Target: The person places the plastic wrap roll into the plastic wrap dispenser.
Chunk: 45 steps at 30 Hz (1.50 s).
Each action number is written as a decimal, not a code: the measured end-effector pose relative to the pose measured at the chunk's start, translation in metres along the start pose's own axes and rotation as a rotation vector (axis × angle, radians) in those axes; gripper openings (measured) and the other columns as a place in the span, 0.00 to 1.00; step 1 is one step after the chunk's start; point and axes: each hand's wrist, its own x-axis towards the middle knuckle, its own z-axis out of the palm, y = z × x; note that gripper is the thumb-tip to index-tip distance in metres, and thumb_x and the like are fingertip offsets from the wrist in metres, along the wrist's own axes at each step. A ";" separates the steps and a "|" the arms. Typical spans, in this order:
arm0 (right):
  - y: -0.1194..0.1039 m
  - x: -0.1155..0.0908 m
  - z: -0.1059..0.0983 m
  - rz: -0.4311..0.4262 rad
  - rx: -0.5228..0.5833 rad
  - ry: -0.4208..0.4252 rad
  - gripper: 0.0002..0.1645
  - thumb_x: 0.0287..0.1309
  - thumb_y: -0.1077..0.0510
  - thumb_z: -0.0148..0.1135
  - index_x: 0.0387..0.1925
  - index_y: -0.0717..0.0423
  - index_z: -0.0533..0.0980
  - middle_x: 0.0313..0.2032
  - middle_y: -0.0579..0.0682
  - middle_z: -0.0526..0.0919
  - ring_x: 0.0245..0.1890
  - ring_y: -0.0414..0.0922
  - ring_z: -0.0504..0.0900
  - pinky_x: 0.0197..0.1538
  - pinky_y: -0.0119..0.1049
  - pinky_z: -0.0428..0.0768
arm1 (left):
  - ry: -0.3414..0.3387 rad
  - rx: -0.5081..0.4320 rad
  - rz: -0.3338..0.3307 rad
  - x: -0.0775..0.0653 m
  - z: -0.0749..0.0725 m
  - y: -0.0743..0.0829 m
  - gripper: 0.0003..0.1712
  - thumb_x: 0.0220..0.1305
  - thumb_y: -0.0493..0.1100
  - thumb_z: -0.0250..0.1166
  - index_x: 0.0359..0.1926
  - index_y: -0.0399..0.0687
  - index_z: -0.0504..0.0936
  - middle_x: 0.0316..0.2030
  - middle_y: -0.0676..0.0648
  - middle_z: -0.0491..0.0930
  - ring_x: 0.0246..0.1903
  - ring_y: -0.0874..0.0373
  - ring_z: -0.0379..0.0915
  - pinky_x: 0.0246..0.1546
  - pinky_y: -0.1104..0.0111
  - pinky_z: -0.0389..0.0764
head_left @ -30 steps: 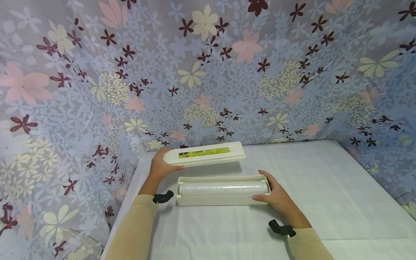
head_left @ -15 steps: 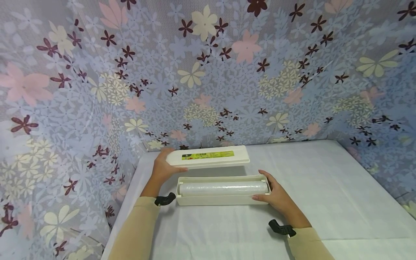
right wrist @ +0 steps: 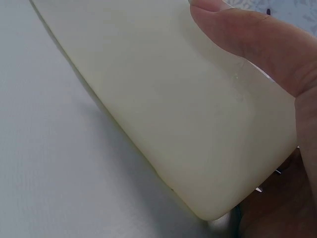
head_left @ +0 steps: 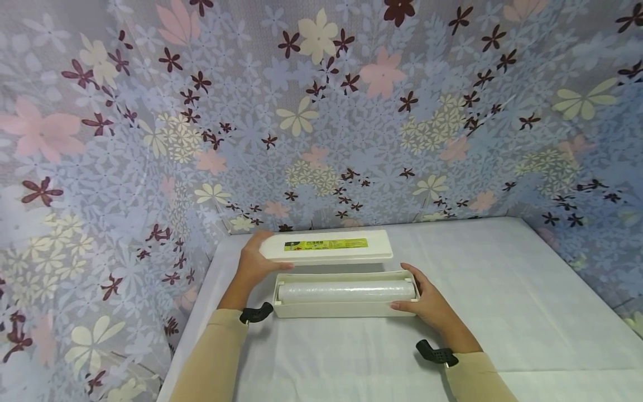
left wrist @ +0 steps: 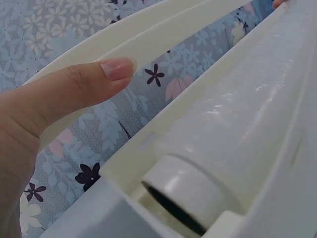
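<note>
My left hand [head_left: 254, 263] grips the left end of a long white lid [head_left: 331, 254] with a yellow-green label [head_left: 326, 244]. The lid hangs behind and above a cream-white box [head_left: 346, 310], apart from it. Inside the box lies a roll of clear plastic wrap [head_left: 346, 291]; in the left wrist view the roll's hollow core end [left wrist: 178, 191] shows near the box's end wall. My right hand [head_left: 425, 297] holds the right end of the box, thumb on its front wall and fingers round the back. The right wrist view shows that thumb [right wrist: 247, 29] against the box's front [right wrist: 163, 99].
The box stands on a table covered with a white cloth [head_left: 502, 301]. A floral curtain [head_left: 351, 111] hangs close behind the table and along its left side. A black wrist mount [head_left: 256, 312] sits on the left wrist, another mount [head_left: 436, 354] on the right.
The left hand has carried the lid a little to the right and toward the box, and the lid has turned more level with it. The right hand and the box have stayed in place.
</note>
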 end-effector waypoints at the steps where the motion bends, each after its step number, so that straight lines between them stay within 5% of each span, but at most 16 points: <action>1: 0.000 0.000 0.000 0.002 -0.002 0.001 0.70 0.48 0.50 0.87 0.83 0.50 0.52 0.74 0.63 0.64 0.65 0.61 0.71 0.60 0.54 0.75 | -0.004 0.001 -0.005 -0.001 0.000 0.001 0.58 0.27 0.52 0.95 0.65 0.45 0.80 0.61 0.46 0.78 0.60 0.47 0.73 0.63 0.50 0.71; 14: -0.001 -0.001 -0.001 -0.019 0.029 0.000 0.69 0.48 0.54 0.87 0.83 0.53 0.52 0.76 0.62 0.60 0.69 0.61 0.67 0.64 0.59 0.69 | -0.037 0.022 0.011 -0.010 0.007 0.011 0.64 0.28 0.55 0.94 0.70 0.46 0.77 0.72 0.41 0.69 0.72 0.42 0.61 0.70 0.46 0.64; 45: -0.001 0.000 0.002 -0.041 0.059 0.014 0.72 0.47 0.57 0.88 0.83 0.58 0.50 0.74 0.62 0.64 0.70 0.61 0.66 0.69 0.64 0.63 | -0.021 0.023 0.022 -0.037 0.013 0.026 0.63 0.25 0.56 0.95 0.69 0.47 0.79 0.71 0.44 0.71 0.71 0.45 0.64 0.71 0.48 0.63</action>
